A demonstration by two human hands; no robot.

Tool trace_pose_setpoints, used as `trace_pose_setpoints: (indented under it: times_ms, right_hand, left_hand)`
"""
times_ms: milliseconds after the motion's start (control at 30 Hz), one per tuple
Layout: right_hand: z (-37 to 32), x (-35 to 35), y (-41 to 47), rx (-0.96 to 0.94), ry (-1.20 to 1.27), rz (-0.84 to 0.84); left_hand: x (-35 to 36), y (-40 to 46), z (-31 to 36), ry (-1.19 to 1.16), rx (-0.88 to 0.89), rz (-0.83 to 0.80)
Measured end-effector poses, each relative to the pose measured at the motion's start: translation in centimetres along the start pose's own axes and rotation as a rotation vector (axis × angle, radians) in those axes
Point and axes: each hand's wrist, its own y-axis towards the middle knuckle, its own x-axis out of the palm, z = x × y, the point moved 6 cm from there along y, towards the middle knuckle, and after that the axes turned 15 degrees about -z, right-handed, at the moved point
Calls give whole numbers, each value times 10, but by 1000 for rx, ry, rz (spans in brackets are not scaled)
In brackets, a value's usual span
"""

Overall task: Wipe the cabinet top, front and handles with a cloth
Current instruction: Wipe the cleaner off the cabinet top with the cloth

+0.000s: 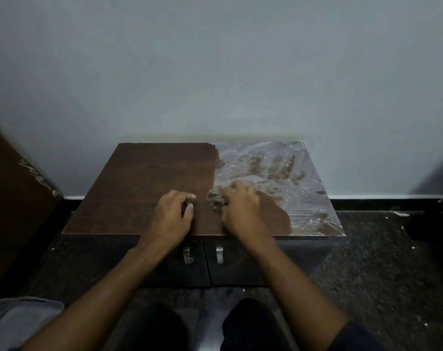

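— Holding something, is that right hand (240,211)?

— Yes. Its fingers are curled round a small bunched-up cloth (216,201). The cloth sticks out on the left of the hand and sits on the cabinet top (139,188), near the middle.

— What about the left hand (172,214)?

— It rests on the brown wood just beside the cloth, not touching it. Its fingers are bent in and the thumb is tucked close. It looks like it holds nothing, but it is a bit blurry, so I cannot tell for sure.

— What is on the right side of the top?

— A shiny, crinkly plastic film (278,173) covers it. The left side is bare brown wood.

— And lower down?

— Two dark doors on the front, with two small silver handles (219,255) close together, under the wrists.

— What is around the cabinet?

— A pale wall (215,72) behind it and a dark speckled floor (380,262) on the right. A brown board (10,198) stands on the left. Something grey (20,317) shows in the bottom left corner.
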Motion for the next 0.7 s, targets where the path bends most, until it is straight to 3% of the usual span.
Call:
trace_pose_setpoints:
  times_ms: [167, 233, 400, 600, 700]
  right_hand:
    - [56, -25, 37, 284, 28, 134]
    - [33, -14, 34, 259, 42, 135]
    - [-34, 21, 21, -50, -25, 9]
    - [26, -11, 61, 247, -14, 81]
    - [-6, 5, 44, 132, -48, 38]
  left_hand:
    - [-8, 15, -1, 11, 21, -1]
    - [-10, 27, 2, 8, 37, 6]
    - [-4, 53, 0, 12, 44, -22]
    - [2, 57, 0, -12, 80, -51]
    - [4, 64, 2, -22, 90, -66]
